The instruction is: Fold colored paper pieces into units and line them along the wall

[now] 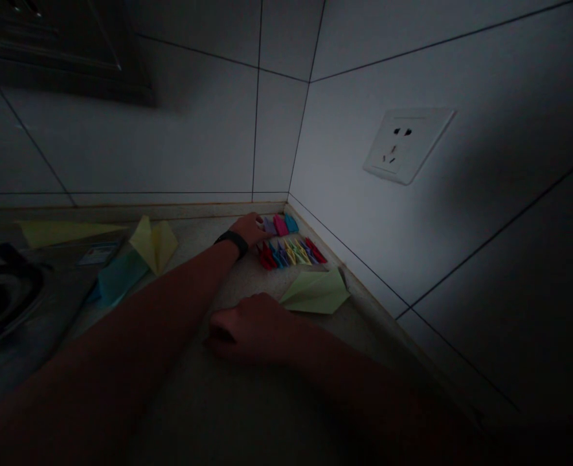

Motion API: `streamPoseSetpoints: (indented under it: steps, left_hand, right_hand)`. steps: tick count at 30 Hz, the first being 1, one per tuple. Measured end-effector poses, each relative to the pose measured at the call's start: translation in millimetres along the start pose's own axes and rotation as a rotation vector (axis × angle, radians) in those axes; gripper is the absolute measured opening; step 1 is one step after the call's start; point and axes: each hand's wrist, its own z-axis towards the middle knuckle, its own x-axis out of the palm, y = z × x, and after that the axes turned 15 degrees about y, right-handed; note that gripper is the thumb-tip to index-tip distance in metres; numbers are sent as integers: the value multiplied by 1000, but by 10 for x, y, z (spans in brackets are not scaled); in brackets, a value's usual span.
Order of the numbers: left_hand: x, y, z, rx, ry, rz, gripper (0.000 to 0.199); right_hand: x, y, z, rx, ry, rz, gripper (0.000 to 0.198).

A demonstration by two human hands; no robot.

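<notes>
My left hand (248, 228), with a black band (234, 243) on its wrist, reaches to the back corner of the counter. Its fingers are closed at a small purple folded paper (269, 225), which they partly cover. Beside that paper stand a pink folded paper (280, 224) and a blue folded paper (291, 223). In front of them, a row of pointed origami pieces (291, 253) in red, blue, purple, yellow and green lies close together. My right hand (250, 327) rests nearer on the counter, curled into a loose fist, with nothing visible in it. A pale green paper plane (316, 291) lies just beyond it.
To the left are a yellow paper plane (156, 244), a blue folded paper (121, 277) and a long yellow folded paper (67, 232). A dark stove (19, 310) is at the far left. Tiled walls meet behind the counter; a socket (409, 144) is on the right one.
</notes>
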Motion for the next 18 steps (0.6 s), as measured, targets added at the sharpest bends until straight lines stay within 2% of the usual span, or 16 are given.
streamPoseSetpoints:
  steps: [7, 11, 18]
  left_hand:
    - [-30, 16, 12, 24, 14, -7, 48]
    - [-31, 19, 12, 73, 29, -1, 45]
    - [-87, -61, -51, 191, -19, 95, 42]
  right_hand:
    - [-15, 0, -8, -8, 25, 1, 31]
    - [-15, -2, -11, -3, 19, -20, 31]
    - [-16, -4, -6, -8, 20, -11, 30]
